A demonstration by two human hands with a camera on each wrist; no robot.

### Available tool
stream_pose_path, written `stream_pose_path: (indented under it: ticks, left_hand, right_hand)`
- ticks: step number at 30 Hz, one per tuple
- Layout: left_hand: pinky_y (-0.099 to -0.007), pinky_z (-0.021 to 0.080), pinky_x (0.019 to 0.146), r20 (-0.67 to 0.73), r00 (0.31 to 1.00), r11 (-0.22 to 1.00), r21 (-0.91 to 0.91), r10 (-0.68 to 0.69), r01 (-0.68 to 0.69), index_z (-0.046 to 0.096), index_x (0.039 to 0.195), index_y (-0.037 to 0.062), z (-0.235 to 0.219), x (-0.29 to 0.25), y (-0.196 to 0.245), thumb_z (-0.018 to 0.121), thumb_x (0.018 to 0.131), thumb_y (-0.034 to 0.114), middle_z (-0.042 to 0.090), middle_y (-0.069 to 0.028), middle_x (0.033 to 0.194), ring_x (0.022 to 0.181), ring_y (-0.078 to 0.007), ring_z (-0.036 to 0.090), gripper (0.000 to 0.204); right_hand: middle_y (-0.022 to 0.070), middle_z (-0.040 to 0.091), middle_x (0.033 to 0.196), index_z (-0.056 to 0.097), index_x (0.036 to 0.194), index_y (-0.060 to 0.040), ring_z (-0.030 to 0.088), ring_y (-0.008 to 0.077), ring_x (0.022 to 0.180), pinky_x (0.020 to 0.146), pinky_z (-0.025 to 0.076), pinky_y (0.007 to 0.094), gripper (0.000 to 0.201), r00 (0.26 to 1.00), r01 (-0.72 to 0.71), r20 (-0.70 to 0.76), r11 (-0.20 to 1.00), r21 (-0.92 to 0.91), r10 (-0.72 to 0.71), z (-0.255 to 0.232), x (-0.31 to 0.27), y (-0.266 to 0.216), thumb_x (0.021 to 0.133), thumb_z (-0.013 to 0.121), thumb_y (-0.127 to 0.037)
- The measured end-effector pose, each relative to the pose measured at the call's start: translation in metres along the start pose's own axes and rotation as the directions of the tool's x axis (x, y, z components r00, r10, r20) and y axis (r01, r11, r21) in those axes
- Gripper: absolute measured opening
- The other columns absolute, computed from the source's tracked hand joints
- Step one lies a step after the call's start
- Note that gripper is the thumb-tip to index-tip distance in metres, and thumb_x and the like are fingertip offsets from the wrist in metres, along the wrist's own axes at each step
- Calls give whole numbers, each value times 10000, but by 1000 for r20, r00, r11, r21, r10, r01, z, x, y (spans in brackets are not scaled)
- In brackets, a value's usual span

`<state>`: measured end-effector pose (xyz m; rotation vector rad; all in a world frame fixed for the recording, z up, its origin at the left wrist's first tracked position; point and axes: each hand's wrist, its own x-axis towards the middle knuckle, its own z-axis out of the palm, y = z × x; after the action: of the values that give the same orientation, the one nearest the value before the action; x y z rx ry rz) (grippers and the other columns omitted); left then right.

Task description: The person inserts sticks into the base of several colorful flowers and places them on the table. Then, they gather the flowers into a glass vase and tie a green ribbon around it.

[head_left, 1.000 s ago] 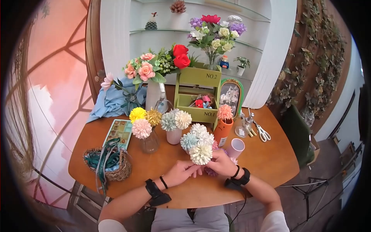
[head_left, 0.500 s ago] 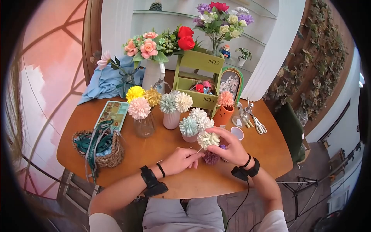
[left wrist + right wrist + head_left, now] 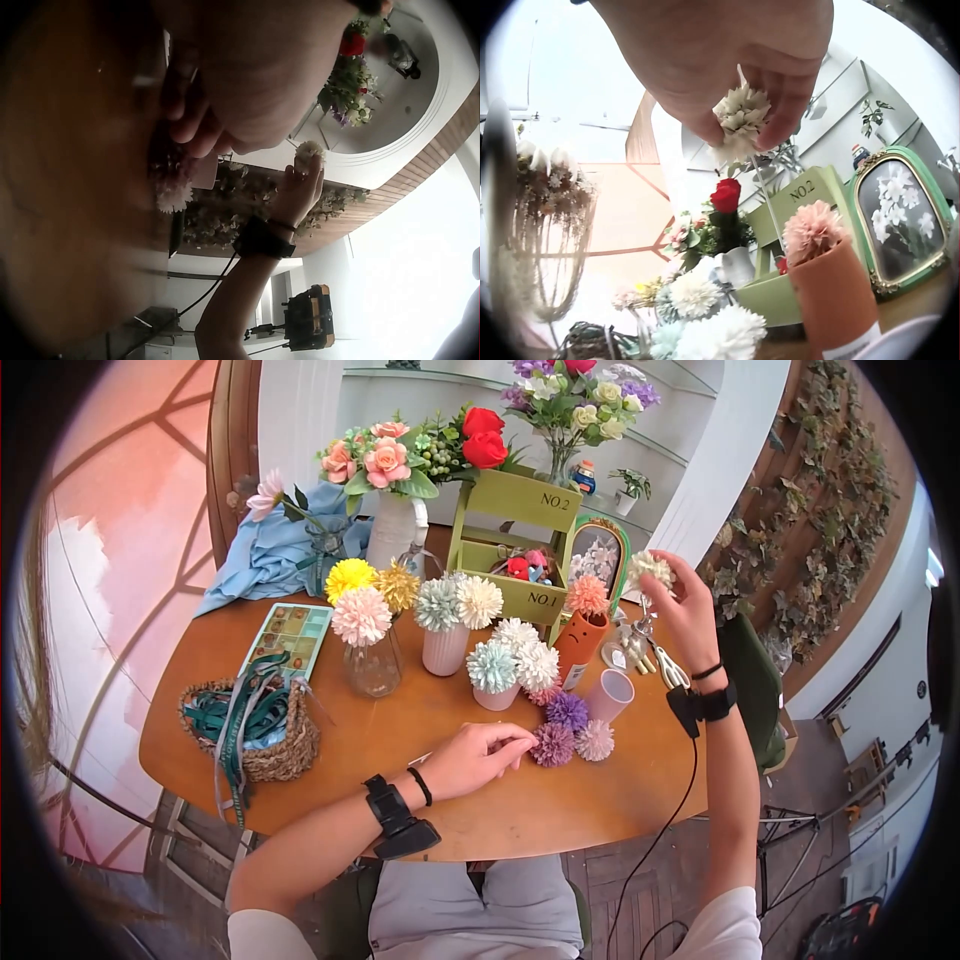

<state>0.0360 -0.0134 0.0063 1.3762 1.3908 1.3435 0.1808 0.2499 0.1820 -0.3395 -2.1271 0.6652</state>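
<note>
Right fingers (image 3: 789,112) pinch cream pompom (image 3: 742,120), left fingers (image 3: 505,733) relaxed; orange vase (image 3: 580,645) holds coral pompom (image 3: 586,595)

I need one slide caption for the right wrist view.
Right hand pinching a cream flower by its head, orange vase in view.

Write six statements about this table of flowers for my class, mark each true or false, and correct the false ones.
1. The right hand holds a cream flower. True.
2. The left hand grips the scissors. False: they lie on the table.
3. The orange vase holds a coral flower. True.
4. The wicker basket stands near the table's right end. False: it stands near the left end.
5. The green rack's upper tier is marked NO.1. False: it reads NO.2.
6. The yellow flower stands in the clear glass vase. True.
</note>
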Motion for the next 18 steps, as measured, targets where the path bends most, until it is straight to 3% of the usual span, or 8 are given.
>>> stream_pose_path:
  ticks: [8, 13, 18]
  left_hand:
    - [-233, 492, 642, -3, 1000, 1000, 27, -2, 2, 716, 1174, 61, 0, 0, 0, 563, 1060, 248, 649, 13, 821, 704, -61, 578, 266]
    - [-233, 491, 643, -2, 1000, 1000, 26, -4, 4, 715, 1167, 57, -1, 0, 0, 563, 1061, 250, 648, 13, 814, 705, -61, 578, 268]
    - [-231, 486, 640, -5, 1000, 1000, 12, 8, -7, 714, 1163, 52, 0, 0, 0, 566, 1059, 244, 645, 10, 809, 699, -62, 574, 264]
  right_hand:
    - [47, 708, 901, 664, 1271, -36, 645, 72, 767, 683, 529, 263, 400, 993, -112, 30, 986, -127, 117, 11, 3, 23, 929, 741, -228]
    - [162, 738, 1076, 649, 1278, -24, 710, 247, 869, 817, 561, 375, 491, 988, -21, 137, 953, -302, 65, 22, -10, 31, 930, 739, -358]
    - [127, 720, 1144, 644, 1270, 6, 685, 205, 999, 900, 532, 346, 430, 998, -57, 14, 994, -89, 58, 12, -10, 42, 999, 651, -329]
